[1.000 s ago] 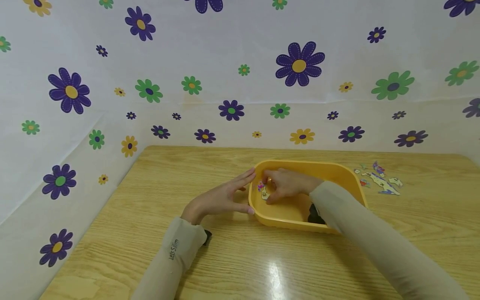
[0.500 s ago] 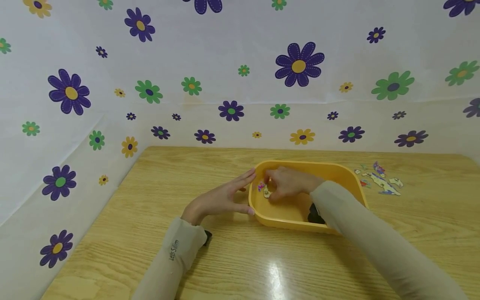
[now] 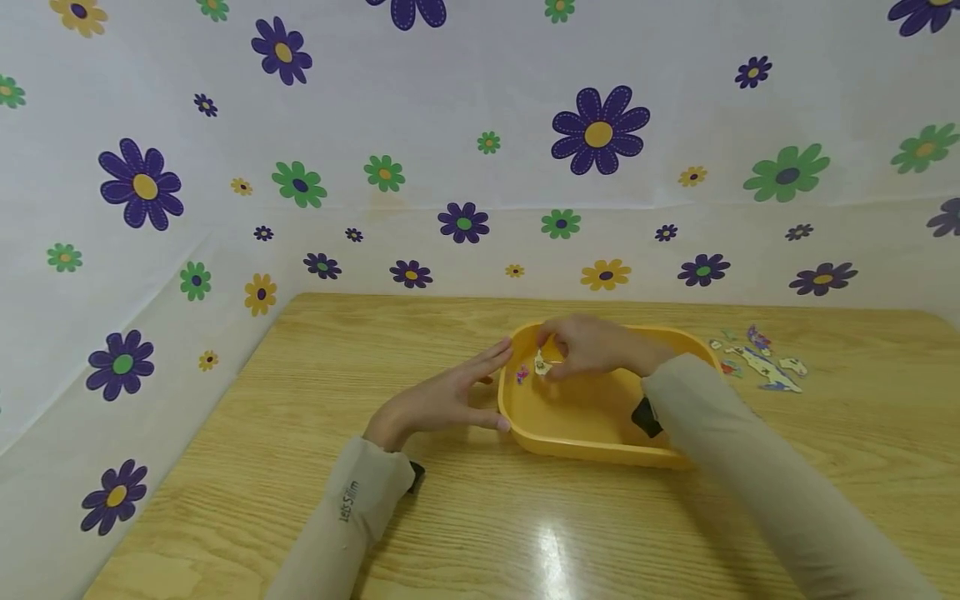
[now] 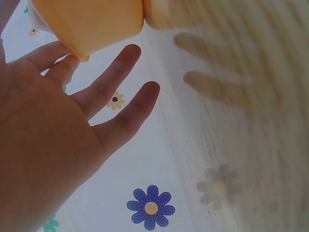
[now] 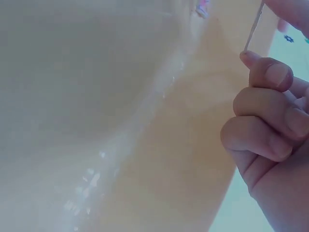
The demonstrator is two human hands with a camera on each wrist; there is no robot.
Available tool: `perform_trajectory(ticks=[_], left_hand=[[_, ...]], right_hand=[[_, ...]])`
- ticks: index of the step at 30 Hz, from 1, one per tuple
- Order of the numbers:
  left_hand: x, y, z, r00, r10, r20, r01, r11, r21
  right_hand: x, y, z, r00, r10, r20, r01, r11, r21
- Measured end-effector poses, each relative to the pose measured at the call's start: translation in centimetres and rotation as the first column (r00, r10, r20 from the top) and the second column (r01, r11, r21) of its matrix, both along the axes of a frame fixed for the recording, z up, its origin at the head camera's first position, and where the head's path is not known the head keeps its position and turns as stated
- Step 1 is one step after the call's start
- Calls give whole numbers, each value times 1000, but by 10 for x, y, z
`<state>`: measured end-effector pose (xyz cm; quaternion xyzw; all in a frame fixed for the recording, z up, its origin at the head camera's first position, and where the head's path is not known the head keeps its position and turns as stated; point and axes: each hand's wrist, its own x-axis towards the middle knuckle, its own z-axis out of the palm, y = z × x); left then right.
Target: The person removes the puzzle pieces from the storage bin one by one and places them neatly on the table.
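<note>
An orange-yellow plastic bin [image 3: 592,451] stands on the wooden table. Inside its left part, my right hand [image 3: 588,344] pinches a small flat cream-coloured cutout piece [image 3: 542,364] between thumb and forefinger. The right wrist view catches that cutout piece [image 5: 254,26] nearly edge-on, with the other fingers curled into the palm. A small pink and purple piece [image 3: 522,375] lies in the bin near its left wall. My left hand [image 3: 442,396] touches the bin's left end with fingers spread. The left wrist view shows its fingers [image 4: 118,116] fairly straight beneath the bin [image 4: 96,24].
Several flat printed cutouts [image 3: 772,369] lie loose on the table to the right of the bin. A white cloth with printed flowers [image 3: 598,133] hangs behind the table [image 3: 420,533] and along its left side. A dark device [image 3: 647,417] sits at the right wrist.
My right hand has risen and moved toward the back of the bin, lifting the cream cutout piece away from the bottom. The left hand keeps its place at the bin's left end.
</note>
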<state>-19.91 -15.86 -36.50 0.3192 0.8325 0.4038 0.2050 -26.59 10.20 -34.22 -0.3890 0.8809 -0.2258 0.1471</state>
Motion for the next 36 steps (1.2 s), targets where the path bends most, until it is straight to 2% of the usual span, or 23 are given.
perform_trajectory(ticks=[10,20,36], left_hand=[[0,0,0,1000,1,-5,-1,1000,-15],[0,-1,1,1000,6,2,-6,1000,-18],[1,-1,1,1000,2,-10,-2,1000,-10]], right_hand=[[2,11,7,999,-51,5,51,999,-4],[6,26,13,998,-32,-52,26,993,-116],[8,44,25,992,-122,-15,119,987,-107]])
